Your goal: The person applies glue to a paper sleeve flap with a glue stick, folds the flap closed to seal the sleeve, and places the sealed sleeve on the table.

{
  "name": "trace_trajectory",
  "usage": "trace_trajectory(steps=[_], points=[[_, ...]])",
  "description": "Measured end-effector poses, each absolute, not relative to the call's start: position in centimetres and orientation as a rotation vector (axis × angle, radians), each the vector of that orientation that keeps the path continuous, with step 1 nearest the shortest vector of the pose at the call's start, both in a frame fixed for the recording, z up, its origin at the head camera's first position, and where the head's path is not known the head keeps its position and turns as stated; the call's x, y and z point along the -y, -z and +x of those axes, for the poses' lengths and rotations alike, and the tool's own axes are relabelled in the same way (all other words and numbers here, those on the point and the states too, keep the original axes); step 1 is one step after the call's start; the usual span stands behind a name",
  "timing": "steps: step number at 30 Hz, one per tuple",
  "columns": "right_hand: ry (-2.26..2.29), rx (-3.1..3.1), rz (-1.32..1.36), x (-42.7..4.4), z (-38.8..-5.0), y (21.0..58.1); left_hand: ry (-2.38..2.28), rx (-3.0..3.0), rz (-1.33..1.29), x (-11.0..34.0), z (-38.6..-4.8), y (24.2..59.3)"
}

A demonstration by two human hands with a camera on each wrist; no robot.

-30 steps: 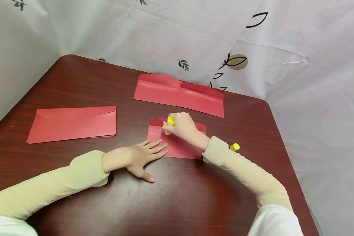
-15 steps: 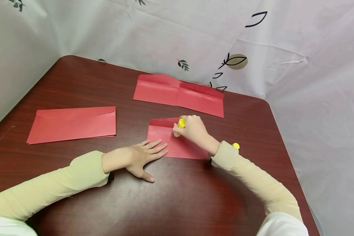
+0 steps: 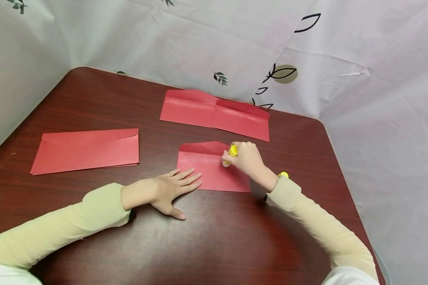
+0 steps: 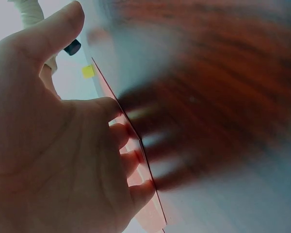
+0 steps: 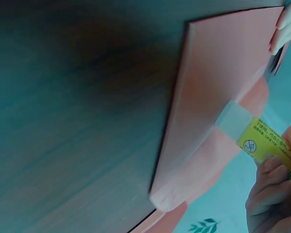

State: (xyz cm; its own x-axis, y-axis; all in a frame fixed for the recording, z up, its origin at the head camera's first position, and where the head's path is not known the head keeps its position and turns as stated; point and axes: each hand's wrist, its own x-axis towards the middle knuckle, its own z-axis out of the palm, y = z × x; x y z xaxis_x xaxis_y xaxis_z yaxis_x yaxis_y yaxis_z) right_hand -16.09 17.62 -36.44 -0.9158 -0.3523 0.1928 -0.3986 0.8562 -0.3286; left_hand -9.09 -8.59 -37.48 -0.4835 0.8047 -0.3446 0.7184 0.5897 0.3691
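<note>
A red envelope (image 3: 210, 174) lies on the table with its flap spread away from me. My left hand (image 3: 169, 194) rests flat at its left edge, fingers spread over the lower left corner and thumb on the bare wood. In my right hand (image 3: 247, 158) I grip a yellow glue stick (image 5: 264, 141), its white end down against the envelope near the flap fold. The right wrist view shows the printed label and that white end touching the paper. The yellow cap (image 3: 283, 174) stands behind my right wrist, partly hidden by the sleeve.
Two red envelopes (image 3: 189, 109) with raised flaps lie overlapping near the back edge. A small stack of red envelopes (image 3: 89, 152) lies on the left. A pale patterned curtain (image 3: 185, 47) hangs behind the brown table (image 3: 207, 245).
My right hand has slid the glue stick rightward along the envelope, from left of its middle to its right part. The left hand has stayed in place.
</note>
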Motion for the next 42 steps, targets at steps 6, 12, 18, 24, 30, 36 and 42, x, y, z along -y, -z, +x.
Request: trace_trajectory(steps=[6,12,18,24,30,36,42], points=[[-0.563,2.912,0.547,-18.9,-16.0,36.5,-0.240,-2.336,1.207,8.7,-9.0,37.5],[-0.548,2.927,0.473,-20.4,-15.9,36.5,-0.248,-2.332,1.210,8.7,-9.0,37.5],[-0.516,2.915,0.437,-21.7,-15.8,36.5,-0.238,-2.340,1.216,8.6,-8.9,37.6],[-0.588,2.956,0.344,-23.5,-16.2,36.4,-0.224,-2.344,1.208,8.5,-8.9,37.5],[-0.854,3.083,0.195,-25.7,-16.8,35.9,-0.204,-2.379,1.222,8.6,-8.8,37.6],[-1.256,2.972,0.126,-26.4,-17.1,35.3,-0.161,-2.428,1.267,8.8,-8.9,37.8],[-1.875,2.753,0.070,-25.5,-17.7,34.9,-0.271,-2.423,1.256,8.6,-10.3,37.2]])
